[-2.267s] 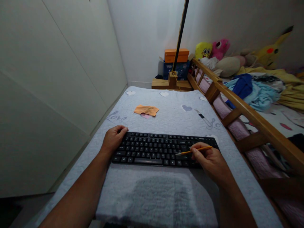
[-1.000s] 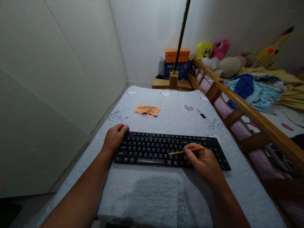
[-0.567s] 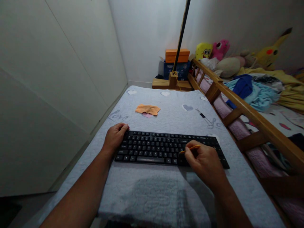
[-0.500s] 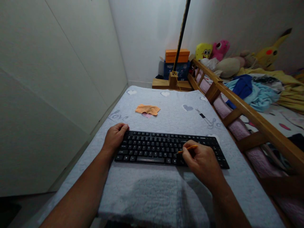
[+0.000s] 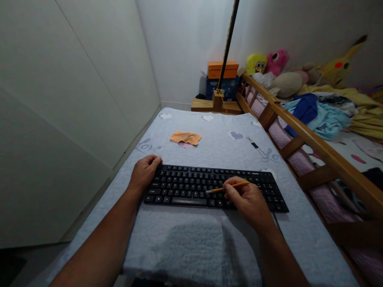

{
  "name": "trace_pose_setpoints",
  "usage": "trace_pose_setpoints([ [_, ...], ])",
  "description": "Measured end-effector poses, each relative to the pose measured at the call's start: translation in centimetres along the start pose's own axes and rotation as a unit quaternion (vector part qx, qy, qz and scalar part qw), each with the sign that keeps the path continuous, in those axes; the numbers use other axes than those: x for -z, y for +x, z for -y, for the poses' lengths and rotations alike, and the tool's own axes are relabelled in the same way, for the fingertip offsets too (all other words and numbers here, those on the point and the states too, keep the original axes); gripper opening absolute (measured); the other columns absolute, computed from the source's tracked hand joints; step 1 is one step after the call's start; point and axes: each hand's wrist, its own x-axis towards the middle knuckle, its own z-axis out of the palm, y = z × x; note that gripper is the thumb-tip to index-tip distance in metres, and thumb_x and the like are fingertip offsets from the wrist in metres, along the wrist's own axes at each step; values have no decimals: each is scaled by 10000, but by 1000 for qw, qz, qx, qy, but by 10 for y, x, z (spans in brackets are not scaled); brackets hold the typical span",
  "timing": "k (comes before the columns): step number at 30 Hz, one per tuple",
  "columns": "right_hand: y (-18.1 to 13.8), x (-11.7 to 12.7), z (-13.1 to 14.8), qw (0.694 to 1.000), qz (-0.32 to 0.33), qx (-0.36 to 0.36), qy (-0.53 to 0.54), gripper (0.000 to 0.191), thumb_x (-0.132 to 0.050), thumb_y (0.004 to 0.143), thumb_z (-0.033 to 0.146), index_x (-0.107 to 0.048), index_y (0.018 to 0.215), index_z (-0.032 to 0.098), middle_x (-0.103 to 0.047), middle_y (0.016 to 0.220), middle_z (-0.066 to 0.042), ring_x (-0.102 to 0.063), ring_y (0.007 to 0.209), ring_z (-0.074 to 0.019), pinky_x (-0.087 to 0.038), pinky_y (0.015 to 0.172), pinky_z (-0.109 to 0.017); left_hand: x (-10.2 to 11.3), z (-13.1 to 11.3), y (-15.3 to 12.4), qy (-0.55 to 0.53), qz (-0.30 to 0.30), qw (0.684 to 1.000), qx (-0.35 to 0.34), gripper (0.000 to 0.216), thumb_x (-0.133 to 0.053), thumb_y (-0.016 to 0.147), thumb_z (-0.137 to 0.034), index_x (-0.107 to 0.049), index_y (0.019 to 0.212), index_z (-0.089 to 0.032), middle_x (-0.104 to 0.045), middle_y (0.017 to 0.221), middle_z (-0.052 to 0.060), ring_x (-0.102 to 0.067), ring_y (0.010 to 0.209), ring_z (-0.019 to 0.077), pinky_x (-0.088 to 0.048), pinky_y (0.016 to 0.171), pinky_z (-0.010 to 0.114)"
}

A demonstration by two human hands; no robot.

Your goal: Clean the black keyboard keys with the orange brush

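A black keyboard (image 5: 182, 187) lies flat across the cloth-covered table in front of me. My left hand (image 5: 145, 172) is closed on its upper left corner, thumb on top. Pinched in my right hand (image 5: 247, 197) is a slim paintbrush (image 5: 221, 188) with an orange handle and a pale tip. The brush's tip is over the lower rows of keys, right of the middle; whether it touches them I cannot tell. My right hand covers part of the keys towards the number pad.
An orange cloth (image 5: 186, 138) lies beyond the keyboard. To the right is a thin metal tool (image 5: 257, 147) with a black band. A wooden bed rail (image 5: 314, 155) runs along the right side, with plush toys and bedding behind. Boxes (image 5: 223, 71) stand at the far end.
My right hand has shifted left with the paintbrush, and more of the brush shows now. The left hand stays on the keyboard's corner.
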Motion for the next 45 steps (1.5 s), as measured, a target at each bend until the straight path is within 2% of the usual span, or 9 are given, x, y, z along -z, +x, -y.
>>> trace_pose_setpoints([
  [15, -8, 51, -22, 990, -70, -24, -120, 268, -586, 865, 438, -712, 800, 211, -659, 600, -14, -592, 537, -181, -416, 503, -278, 0, -2, 1, 21, 0, 1000, -3, 316, -585, 791, -491, -714, 741, -206, -701, 706, 3, -611, 690, 191, -453, 678, 294],
  [21, -11, 63, -15, 982, -88, -17, -166, 255, -587, 858, 420, -716, 775, 217, -637, 552, -3, -567, 487, -173, -402, 476, -277, 0, -3, 0, 19, 1, 1000, 1, 312, -585, 804, -484, -715, 756, -204, -706, 725, 7, -616, 703, 195, -461, 687, 298],
  [26, -17, 62, 4, 972, -134, 27, -191, 251, -576, 869, 388, -717, 748, 220, -705, 644, -33, -628, 553, -182, -441, 516, -274, 1, -5, -2, 25, -18, 999, -10, 300, -581, 841, -469, -714, 815, -201, -701, 769, 11, -624, 731, 198, -469, 717, 303],
  [30, -16, 52, 13, 974, -96, 63, -197, 247, -561, 900, 349, -711, 755, 218, -686, 629, -20, -613, 537, -164, -433, 519, -267, 3, -18, -11, 57, -79, 994, -56, 279, -589, 871, -437, -727, 924, -201, -702, 845, 21, -616, 757, 192, -487, 759, 310],
  [33, -12, 42, 16, 975, -63, 90, -194, 230, -552, 919, 314, -704, 781, 212, -683, 641, -11, -609, 542, -158, -434, 535, -269, 3, -38, -28, 57, -104, 983, -139, 200, -589, 899, -340, -721, 941, -195, -708, 917, 31, -613, 768, 175, -505, 765, 306],
  [35, -10, 36, 19, 975, -45, 107, -189, 213, -549, 930, 285, -696, 797, 209, -683, 655, -6, -613, 558, -153, -430, 546, -268, 2, -56, -44, 30, -83, 975, -204, 154, -594, 923, -285, -719, 939, -197, -716, 949, 35, -624, 791, 168, -519, 782, 310],
  [38, -8, 30, 25, 975, -13, 133, -178, 195, -539, 940, 242, -678, 808, 207, -674, 671, 1, -605, 567, -138, -415, 551, -258, -5, -85, -70, -17, 23, 956, -293, 104, -622, 935, -220, -723, 959, -214, -727, 952, 36, -662, 895, 182, -536, 799, 311],
  [41, -6, 25, 32, 972, 2, 157, -173, 163, -538, 929, 212, -633, 796, 207, -611, 623, 25, -552, 530, -119, -380, 534, -249, -18, -106, -91, -40, 122, 935, -329, 187, -677, 900, -155, -714, 1075, -211, -735, 1021, 47, -675, 942, 182, -553, 812, 305],
  [45, -3, 17, 37, 970, 30, 179, -160, 117, -553, 907, 179, -567, 796, 216, -563, 615, 48, -524, 526, -107, -355, 533, -240, -41, -115, -103, -47, 161, 921, -351, 213, -702, 884, -138, -717, 1092, -182, -741, 1051, 68, -678, 989, 200, -548, 879, 327],
])
